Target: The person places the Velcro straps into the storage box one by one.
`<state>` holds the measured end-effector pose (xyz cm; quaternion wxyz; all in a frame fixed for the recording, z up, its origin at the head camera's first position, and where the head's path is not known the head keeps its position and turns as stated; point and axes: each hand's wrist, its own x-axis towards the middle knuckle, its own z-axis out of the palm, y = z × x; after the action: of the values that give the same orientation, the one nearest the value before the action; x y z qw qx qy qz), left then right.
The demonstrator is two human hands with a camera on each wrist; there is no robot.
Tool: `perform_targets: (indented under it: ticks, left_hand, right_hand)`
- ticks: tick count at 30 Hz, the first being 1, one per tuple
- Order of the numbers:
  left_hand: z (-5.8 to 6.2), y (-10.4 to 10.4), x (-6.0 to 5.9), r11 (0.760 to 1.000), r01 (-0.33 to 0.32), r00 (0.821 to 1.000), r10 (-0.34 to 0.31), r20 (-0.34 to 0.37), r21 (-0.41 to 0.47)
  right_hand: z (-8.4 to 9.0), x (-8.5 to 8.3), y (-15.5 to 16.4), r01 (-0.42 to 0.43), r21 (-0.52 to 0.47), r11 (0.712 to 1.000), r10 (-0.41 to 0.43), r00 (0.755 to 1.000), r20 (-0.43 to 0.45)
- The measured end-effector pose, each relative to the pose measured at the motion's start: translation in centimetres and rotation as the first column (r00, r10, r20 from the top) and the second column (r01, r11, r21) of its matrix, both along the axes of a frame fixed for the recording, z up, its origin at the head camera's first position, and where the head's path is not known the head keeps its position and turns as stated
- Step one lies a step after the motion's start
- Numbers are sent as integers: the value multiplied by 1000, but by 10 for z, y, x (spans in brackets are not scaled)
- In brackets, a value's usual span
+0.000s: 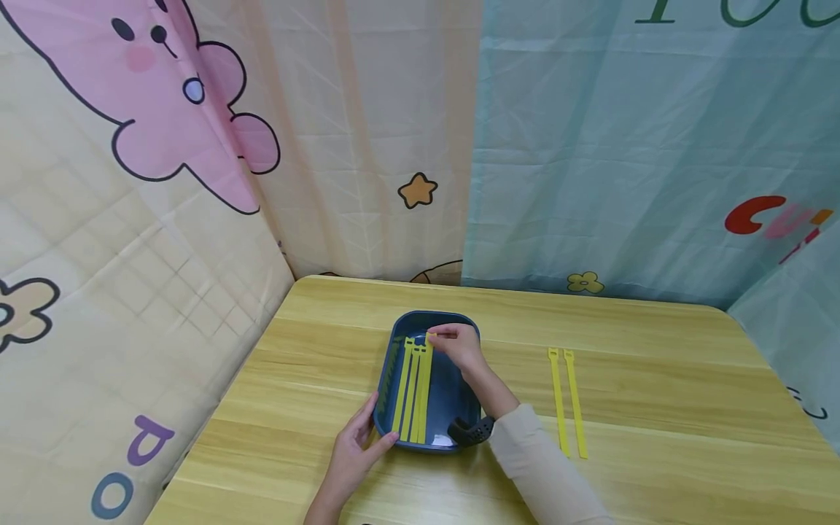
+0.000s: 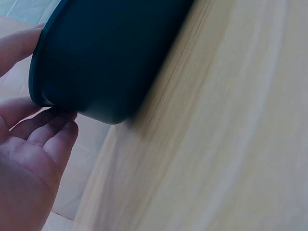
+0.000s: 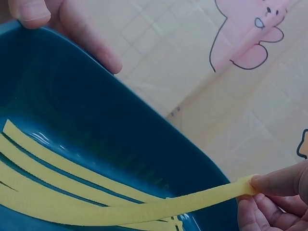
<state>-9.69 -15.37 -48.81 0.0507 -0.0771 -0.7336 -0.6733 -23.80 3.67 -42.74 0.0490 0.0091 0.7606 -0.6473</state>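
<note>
A dark blue tray (image 1: 453,397) stands on the table with several yellow cable-tie straps (image 1: 402,386) lying lengthwise in it. My left hand (image 1: 351,456) grips its near left corner, thumb at the rim and fingers along the outside; the left wrist view shows this hand (image 2: 33,154) against the tray wall (image 2: 110,57). Over the far part of the tray, my right hand (image 1: 459,346) pinches the head end of one strap (image 1: 428,372). In the right wrist view this strap (image 3: 207,198) bends up from the others toward the thumb and fingertips (image 3: 257,183).
Two more yellow straps (image 1: 566,401) lie side by side on the wooden table (image 1: 663,408), right of the tray. A black band (image 1: 471,432) sits on the right wrist. Printed curtains (image 1: 367,146) hang behind the table and at its sides.
</note>
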Motion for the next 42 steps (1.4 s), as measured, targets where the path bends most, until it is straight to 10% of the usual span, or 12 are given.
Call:
perform_targets:
  ticks: [42]
  left_hand:
    - [1, 0, 1, 1000, -4, 1000, 5, 24, -13]
  right_hand:
    - [-29, -16, -5, 27, 81, 996, -33, 997, 71]
